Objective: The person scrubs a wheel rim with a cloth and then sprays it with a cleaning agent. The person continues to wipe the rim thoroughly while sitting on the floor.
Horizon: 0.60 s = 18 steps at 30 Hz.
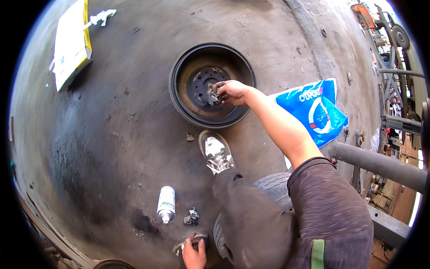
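My right hand point(231, 93) is shut on a dirty crumpled rag or wad of paper point(214, 94). It is inside a round dark metal drum or wheel rim point(178, 97) on the floor, over the flat centre with its ring of holes. My left hand point(195, 254), at the bottom edge, rests its fingers on a dark shoe point(201, 237); its grip is unclear. Just above it lie a second soiled crumpled wad point(191, 217) and a white aerosol can point(166, 203) on its side, nozzle towards me.
My other shoe point(215, 148) stands close below the drum. To the right are a blue plastic bag point(310, 111), a tyre point(275, 188) beside my leg and a thick metal tube point(376, 163). A white and yellow box point(72, 43) lies upper left.
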Each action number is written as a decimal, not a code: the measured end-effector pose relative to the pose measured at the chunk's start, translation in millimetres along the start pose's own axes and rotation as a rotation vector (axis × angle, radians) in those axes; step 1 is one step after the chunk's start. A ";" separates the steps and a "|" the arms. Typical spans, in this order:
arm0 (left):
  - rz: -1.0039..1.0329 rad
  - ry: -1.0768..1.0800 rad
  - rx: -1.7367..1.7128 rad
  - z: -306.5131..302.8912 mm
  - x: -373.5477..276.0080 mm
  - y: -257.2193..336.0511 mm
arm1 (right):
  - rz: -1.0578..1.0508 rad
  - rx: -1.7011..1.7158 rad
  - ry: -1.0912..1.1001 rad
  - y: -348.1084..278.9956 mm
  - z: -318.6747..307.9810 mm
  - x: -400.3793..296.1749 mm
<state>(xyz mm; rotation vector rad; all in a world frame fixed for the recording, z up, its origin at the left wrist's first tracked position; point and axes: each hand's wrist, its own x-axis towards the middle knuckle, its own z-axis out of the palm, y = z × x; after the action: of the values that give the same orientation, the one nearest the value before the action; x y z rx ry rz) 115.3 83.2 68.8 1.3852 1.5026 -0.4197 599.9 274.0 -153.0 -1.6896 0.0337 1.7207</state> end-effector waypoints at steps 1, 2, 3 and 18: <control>0.010 -0.001 0.008 -0.1 -0.3 -2.2 | -0.049 -0.214 0.070 3.7 -1.1 3.4; 0.020 -0.001 0.015 0.2 0.4 -5.4 | -0.098 -0.430 0.137 8.1 -2.9 9.8; 0.033 -0.001 0.019 0.7 1.1 -6.7 | -0.152 -0.647 0.207 10.4 -5.3 14.1; 0.096 0.071 0.012 7.8 -1.3 -18.8 | -0.799 -2.179 0.299 -7.7 -25.8 6.2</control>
<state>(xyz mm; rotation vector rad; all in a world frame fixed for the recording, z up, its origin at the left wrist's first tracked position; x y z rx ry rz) 101.7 71.0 59.7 1.4890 1.4858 -0.3235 626.7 270.1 -158.7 -2.3542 -2.6700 0.3004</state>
